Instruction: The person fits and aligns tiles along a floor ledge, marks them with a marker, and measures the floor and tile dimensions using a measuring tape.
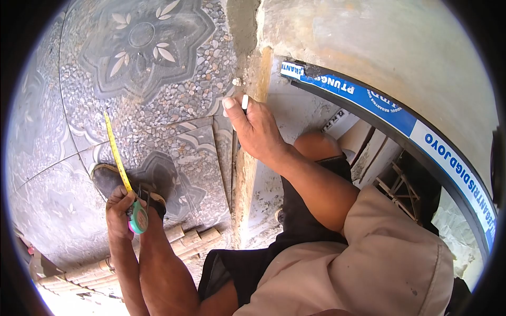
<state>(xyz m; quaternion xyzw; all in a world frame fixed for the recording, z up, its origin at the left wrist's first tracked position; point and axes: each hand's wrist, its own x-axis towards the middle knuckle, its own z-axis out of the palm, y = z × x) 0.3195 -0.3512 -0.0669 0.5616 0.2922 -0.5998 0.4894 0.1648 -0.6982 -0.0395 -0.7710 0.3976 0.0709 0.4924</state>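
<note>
My left hand is closed around a green tape measure at the lower left. Its yellow blade runs out across the patterned stone tiles, its far end lying on the pebbled surface. Near the top centre, my right hand is closed on a small white object that sticks up from the fingers; most of it is hidden. That hand is over the edge of the tiles, beside a wooden strip.
A dark frame with blue and white printed tape curves along the right. Bamboo poles lie below the tiles. My shoe rests on the tiles near the tape blade. A plastered wall fills the upper right.
</note>
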